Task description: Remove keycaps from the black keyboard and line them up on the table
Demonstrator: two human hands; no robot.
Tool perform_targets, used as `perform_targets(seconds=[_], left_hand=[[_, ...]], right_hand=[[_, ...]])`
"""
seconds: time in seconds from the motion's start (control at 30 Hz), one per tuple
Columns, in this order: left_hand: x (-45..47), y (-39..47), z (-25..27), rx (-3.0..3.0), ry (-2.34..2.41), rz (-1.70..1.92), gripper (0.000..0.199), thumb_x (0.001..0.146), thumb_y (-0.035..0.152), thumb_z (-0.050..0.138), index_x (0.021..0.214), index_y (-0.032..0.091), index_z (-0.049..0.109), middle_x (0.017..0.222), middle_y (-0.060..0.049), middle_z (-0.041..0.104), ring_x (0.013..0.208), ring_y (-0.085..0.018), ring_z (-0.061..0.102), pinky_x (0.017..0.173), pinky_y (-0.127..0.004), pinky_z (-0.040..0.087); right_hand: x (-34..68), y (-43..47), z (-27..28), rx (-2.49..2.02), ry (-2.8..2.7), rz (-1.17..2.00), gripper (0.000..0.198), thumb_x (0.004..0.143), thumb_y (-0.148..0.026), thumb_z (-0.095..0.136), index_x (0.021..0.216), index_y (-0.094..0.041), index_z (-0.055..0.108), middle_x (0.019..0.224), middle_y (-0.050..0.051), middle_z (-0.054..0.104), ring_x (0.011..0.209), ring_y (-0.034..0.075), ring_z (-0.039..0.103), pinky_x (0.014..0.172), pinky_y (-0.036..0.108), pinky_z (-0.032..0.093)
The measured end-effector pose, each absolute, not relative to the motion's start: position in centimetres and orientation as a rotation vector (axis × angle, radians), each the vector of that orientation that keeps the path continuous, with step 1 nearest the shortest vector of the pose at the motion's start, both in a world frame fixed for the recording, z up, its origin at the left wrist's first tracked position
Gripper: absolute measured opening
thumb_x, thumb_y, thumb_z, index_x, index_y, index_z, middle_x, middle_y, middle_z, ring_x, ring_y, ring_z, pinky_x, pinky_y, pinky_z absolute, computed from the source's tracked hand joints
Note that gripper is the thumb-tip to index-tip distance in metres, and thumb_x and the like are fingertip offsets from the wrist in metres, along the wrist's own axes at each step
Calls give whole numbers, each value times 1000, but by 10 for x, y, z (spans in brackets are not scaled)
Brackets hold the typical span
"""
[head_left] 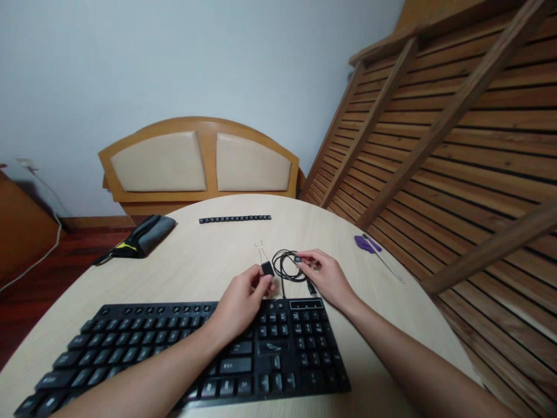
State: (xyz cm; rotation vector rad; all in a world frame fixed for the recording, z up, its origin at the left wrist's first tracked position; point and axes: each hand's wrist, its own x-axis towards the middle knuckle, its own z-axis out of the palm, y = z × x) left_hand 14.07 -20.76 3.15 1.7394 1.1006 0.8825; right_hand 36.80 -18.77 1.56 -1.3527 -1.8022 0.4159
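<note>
A black keycap puller (267,268) with two thin wire prongs pointing away is pinched in my left hand (244,296), above the keyboard's back edge. Between the thumb and fingers of my right hand (324,275) is a small dark keycap (297,259), held over the coiled cable. Beneath my left forearm lies the black keyboard (319,348), partly covered by that arm. Along its back row, bare switch spots show where no caps sit. A straight row of loose keycaps (235,219) lies farther back on the table.
The round pale table (348,290) carries the coiled black cable (282,273) with its USB plug (311,288). At the left edge rests a grey and black pouch (145,237). A purple item (364,244) and a thin rod (387,265) lie right. Wooden slats (456,145) lean beyond.
</note>
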Motion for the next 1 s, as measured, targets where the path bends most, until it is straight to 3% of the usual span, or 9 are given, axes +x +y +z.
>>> perform_targets(seconds=[0.5,0.67,1.0], left_hand=[[142,-205,24,1724,1105,872,29,94,40,47,80,18,58,77,-4,69,70,-20,62,64,-29,43],[143,-204,25,1715,1114,857,29,95,40,46,81,18,59,77,-4,69,69,-20,61,64,-29,42],[143,-204,19,1728,1168,840,28,96,40,45,81,20,58,78,-4,69,70,-21,62,63,-29,41]], right_hand=[[354,-76,40,-1682,-1932,125,19,87,-24,61,104,-22,70,98,4,73,94,19,65,86,29,47],[346,-41,34,-1863,-1966,82,26,94,-32,57,114,-17,61,115,8,63,100,21,62,87,42,51],[331,-7,27,-1998,-1990,58,30,95,-32,57,121,-17,58,122,9,59,102,22,61,86,42,53]])
